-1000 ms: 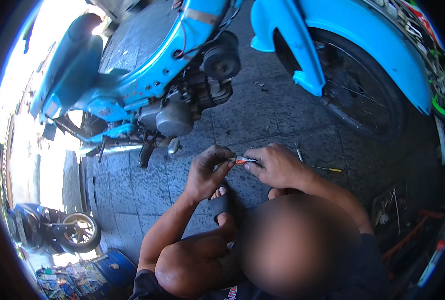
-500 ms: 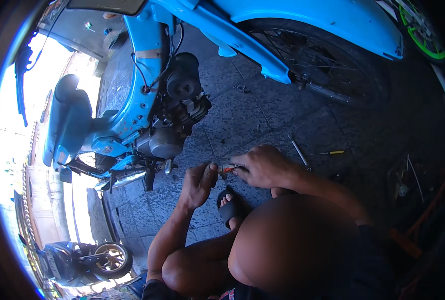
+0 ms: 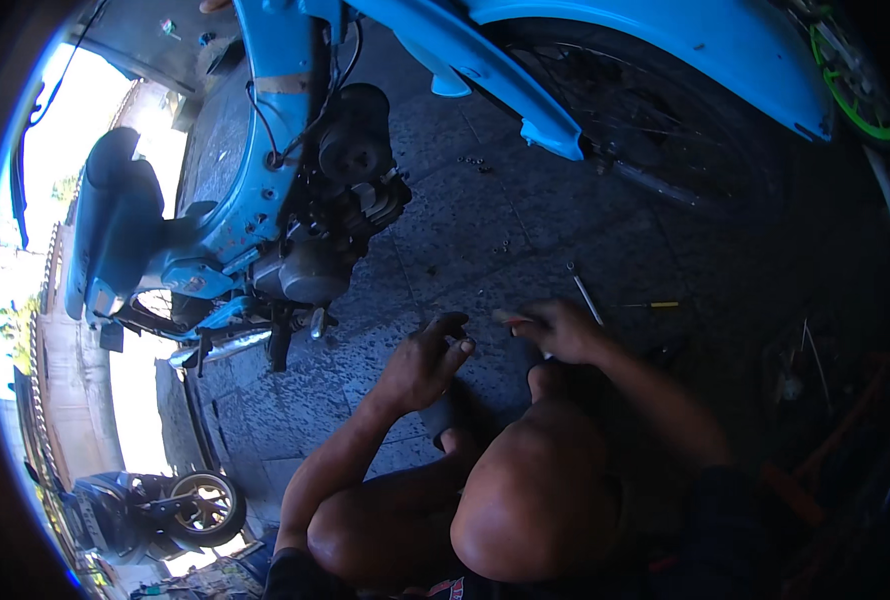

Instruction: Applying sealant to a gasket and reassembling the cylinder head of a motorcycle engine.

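My left hand (image 3: 423,362) is raised above the floor over my sandalled foot. Its fingers are curled toward the thumb; anything small between them is too dim to make out. A short distance to its right, my right hand (image 3: 563,332) is closed on a small red-orange object (image 3: 511,318), blurred, its kind unclear. In front stands a light-blue motorbike (image 3: 283,120) with its dark engine (image 3: 350,190) exposed; neither hand touches it. Right of my right hand, a metal wrench (image 3: 585,292) and a yellow-handled screwdriver (image 3: 665,304) lie on the floor.
Several small nuts or bolts (image 3: 475,162) are scattered on the dark tiled floor (image 3: 445,250). The blue bike's wheel (image 3: 655,130) is at the upper right, near a green-rimmed wheel (image 3: 855,90). A dark scooter (image 3: 130,515) stands at the lower left, and a red-orange metal frame (image 3: 845,430) at the right.
My hands were together at the red-orange object. Now they are apart, the right one having moved right with that object. The view has shifted slightly.
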`<state>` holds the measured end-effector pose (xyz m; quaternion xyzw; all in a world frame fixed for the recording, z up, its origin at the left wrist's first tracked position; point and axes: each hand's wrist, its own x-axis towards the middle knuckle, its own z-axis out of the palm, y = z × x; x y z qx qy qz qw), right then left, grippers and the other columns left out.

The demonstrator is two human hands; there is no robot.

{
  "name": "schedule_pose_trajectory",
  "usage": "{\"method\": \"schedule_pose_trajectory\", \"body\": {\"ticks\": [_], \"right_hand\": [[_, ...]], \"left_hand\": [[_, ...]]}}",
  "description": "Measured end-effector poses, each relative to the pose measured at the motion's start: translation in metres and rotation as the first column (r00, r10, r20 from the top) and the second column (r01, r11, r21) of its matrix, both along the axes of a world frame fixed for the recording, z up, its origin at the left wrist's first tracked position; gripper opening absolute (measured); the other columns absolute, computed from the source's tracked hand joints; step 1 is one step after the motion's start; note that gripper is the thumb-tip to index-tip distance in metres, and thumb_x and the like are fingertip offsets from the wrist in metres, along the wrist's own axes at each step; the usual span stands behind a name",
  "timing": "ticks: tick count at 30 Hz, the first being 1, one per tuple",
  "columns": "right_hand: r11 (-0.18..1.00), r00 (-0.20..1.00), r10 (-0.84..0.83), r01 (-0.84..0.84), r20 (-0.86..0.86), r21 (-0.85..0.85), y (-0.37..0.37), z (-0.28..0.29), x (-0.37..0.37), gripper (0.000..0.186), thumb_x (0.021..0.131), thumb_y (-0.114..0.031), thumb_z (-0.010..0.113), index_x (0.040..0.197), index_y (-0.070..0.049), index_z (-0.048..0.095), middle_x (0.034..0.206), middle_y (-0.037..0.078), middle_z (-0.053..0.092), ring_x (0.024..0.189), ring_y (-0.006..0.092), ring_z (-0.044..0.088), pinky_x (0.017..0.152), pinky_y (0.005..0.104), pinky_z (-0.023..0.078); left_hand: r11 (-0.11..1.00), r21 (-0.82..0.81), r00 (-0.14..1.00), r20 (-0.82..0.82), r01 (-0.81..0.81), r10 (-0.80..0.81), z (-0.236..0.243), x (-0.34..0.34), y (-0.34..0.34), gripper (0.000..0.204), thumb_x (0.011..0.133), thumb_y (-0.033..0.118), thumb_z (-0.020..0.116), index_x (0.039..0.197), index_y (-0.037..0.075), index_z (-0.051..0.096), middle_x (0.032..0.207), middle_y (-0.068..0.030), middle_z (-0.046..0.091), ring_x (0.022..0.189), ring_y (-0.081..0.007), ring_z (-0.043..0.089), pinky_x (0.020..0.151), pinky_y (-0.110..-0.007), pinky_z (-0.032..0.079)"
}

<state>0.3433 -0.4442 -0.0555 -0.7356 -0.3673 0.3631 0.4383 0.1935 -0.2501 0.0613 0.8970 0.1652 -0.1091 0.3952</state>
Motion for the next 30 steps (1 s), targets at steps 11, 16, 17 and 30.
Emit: {"method": "schedule_pose_trajectory", "body": {"ticks": [11, 16, 17, 30], "right_hand": [[0.573, 0.437, -0.224, 0.782, 0.871, -0.245, -0.189, -0.058, 0.011, 0.035, 0.090, -0.031, 0.062, 0.114, -0.006, 0.065, 0.102, 0.020, 0.068, 0.094, 0.0372, 0.066, 0.086, 0.0438, 0.051], [0.734, 0.777, -0.421, 0.595, 0.467, -0.328, -0.112, -0.083, 0.014, 0.028, 0.091, -0.029, 0.063, 0.104, -0.005, 0.068, 0.096, 0.021, 0.068, 0.092, 0.0400, 0.065, 0.079, 0.0447, 0.051], [0.761, 0.811, -0.381, 0.547, 0.443, -0.348, -0.080, -0.076, 0.016, 0.029, 0.090, -0.031, 0.064, 0.101, -0.004, 0.068, 0.092, 0.021, 0.068, 0.089, 0.0412, 0.065, 0.076, 0.0457, 0.051], [0.889, 0.816, -0.194, 0.381, 0.545, -0.255, 0.139, -0.156, 0.065, 0.017, 0.086, -0.015, 0.065, 0.101, -0.009, 0.067, 0.105, 0.013, 0.063, 0.099, 0.0353, 0.060, 0.083, 0.0440, 0.050]], "left_hand": [[0.983, -0.120, 0.978, -0.173, -0.140, 0.118, -0.012, -0.040, 0.029, 0.041, 0.091, 0.028, 0.062, 0.120, -0.001, 0.060, 0.105, -0.0215, 0.069, 0.099, -0.0346, 0.067, 0.087, -0.040, 0.052], [0.982, -0.171, 0.996, 0.022, -0.080, 0.085, -0.028, -0.036, 0.029, 0.040, 0.092, 0.025, 0.062, 0.120, -0.003, 0.059, 0.097, -0.0198, 0.070, 0.087, -0.0240, 0.071, 0.075, -0.035, 0.054], [0.979, -0.181, 0.995, 0.019, -0.094, 0.099, -0.036, -0.040, 0.032, 0.040, 0.092, 0.025, 0.062, 0.120, -0.003, 0.059, 0.097, -0.0198, 0.070, 0.087, -0.0240, 0.071, 0.075, -0.035, 0.054], [0.695, -0.185, 0.712, -0.317, -0.695, 0.627, -0.172, -0.144, 0.055, 0.035, 0.093, 0.027, 0.059, 0.108, -0.004, 0.065, 0.089, -0.0177, 0.070, 0.078, -0.0231, 0.068, 0.070, -0.034, 0.053]]}}
